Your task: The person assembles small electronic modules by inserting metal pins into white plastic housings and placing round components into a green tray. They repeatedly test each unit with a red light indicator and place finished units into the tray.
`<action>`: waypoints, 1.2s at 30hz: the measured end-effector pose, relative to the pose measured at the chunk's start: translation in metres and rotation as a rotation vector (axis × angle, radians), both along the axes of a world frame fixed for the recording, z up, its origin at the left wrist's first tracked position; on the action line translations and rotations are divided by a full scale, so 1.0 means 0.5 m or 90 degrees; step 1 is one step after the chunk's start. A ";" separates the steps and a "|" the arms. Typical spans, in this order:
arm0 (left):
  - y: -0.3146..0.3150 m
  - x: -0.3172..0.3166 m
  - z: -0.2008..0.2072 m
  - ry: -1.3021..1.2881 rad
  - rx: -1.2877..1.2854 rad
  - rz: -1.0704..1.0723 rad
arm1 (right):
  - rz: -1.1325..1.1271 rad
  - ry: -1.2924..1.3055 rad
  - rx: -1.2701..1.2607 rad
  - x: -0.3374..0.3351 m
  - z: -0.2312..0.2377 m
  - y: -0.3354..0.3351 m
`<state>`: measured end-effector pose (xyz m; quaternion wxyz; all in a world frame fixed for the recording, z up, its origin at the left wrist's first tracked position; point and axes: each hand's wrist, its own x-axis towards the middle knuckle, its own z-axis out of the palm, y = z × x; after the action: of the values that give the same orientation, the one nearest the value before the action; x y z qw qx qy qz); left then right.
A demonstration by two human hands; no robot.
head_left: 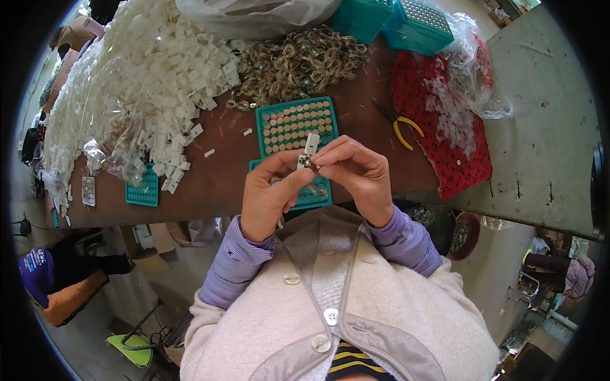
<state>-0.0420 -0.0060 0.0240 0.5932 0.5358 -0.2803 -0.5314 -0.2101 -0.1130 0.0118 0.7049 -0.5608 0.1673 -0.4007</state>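
In front of my chest, my left hand (272, 190) pinches a small white card (312, 144) between thumb and fingers. A small shiny metal piece (309, 162) sits at the card's lower part. My right hand (361, 173) is closed at the card's right side, thumb and forefinger together at the metal piece; what lies between those fingertips is too small to make out. Under the hands, a green tray (259, 127) holds rows of round beige pieces. A second green tray (328, 190), partly hidden by my hands, has small clear and shiny items in it.
A big heap of white cards (146, 70) covers the table's left. Behind the trays lies a tangled brownish pile (305, 63). Yellow-handled pliers (401, 130) rest beside a red patterned cloth (457, 168) with clear bits. Stacked green trays (416, 28) stand at the back.
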 end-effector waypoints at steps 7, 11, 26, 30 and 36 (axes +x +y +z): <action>-0.004 -0.023 -0.012 0.015 -0.009 0.000 | -0.138 0.093 -0.234 -0.007 0.008 0.015; -0.004 -0.031 -0.010 -0.009 -0.001 -0.007 | -0.212 0.137 -0.390 -0.005 0.010 0.014; 0.012 -0.027 0.004 -0.169 0.019 0.001 | -0.152 0.207 -0.479 -0.004 0.024 0.002; 0.012 -0.026 0.006 -0.152 0.014 0.009 | -0.145 0.194 -0.596 -0.010 0.026 -0.008; 0.009 -0.026 0.004 -0.096 0.013 0.015 | -0.169 0.145 -0.369 -0.002 0.013 0.015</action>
<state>-0.0550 -0.0015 0.0260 0.5709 0.5840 -0.3124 -0.4852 -0.2113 -0.1054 0.0183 0.4349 -0.7523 0.1959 -0.4545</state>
